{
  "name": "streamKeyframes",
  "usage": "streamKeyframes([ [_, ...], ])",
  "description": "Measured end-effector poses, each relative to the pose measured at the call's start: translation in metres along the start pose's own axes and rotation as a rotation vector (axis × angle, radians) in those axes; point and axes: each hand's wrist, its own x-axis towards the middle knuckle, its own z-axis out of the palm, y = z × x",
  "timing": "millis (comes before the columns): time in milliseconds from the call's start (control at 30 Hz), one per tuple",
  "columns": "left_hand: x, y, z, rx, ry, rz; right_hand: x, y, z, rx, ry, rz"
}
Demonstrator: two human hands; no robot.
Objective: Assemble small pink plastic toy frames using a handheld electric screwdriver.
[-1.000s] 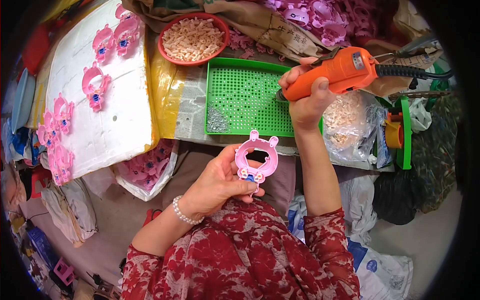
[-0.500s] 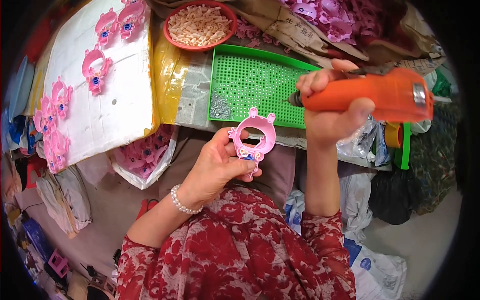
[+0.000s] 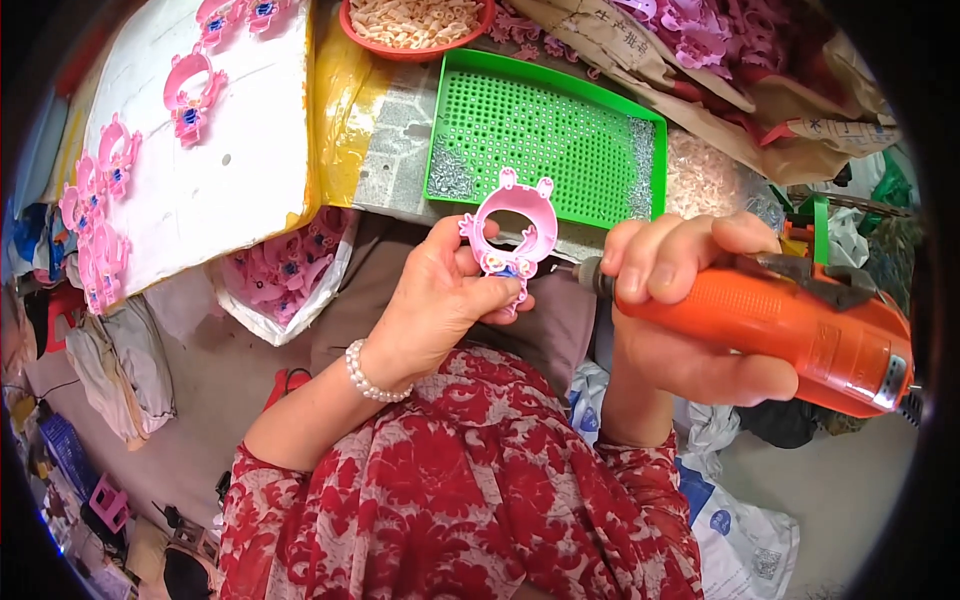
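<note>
My left hand grips a pink plastic animal-shaped part by its lower end, thumb in front. The part has a round open ring, two small ears and a blue patch below. Wrapped in my right hand is an orange electric screwdriver, pointing left. Its thin bit is close to the right side of the part's lower body; whether it touches cannot be made out. Just beyond the hands lies a green perforated tray, with small metal screws heaped in its left corner and more along its right side.
Several finished-looking pink parts lie on a white foam board at the left. Below it hangs a bag of pink parts. A red bowl of cream-coloured pieces stands behind. Brown sacking holds more pink parts at the far right.
My right hand has brought the screwdriver down and nearer, from above the tray to beside the pink part. My left hand still holds the part. The view has shifted slightly.
</note>
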Motion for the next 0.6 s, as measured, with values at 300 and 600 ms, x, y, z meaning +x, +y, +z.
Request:
streamKeyframes([
  [300,-0.001,-0.002,0.002,0.005,-0.004,-0.014,-0.007,0.01,0.003,0.026,0.033,0.034],
  [600,-0.002,-0.002,0.001,0.001,-0.007,-0.01,-0.008,0.013,0.013,0.032,0.136,0.1],
])
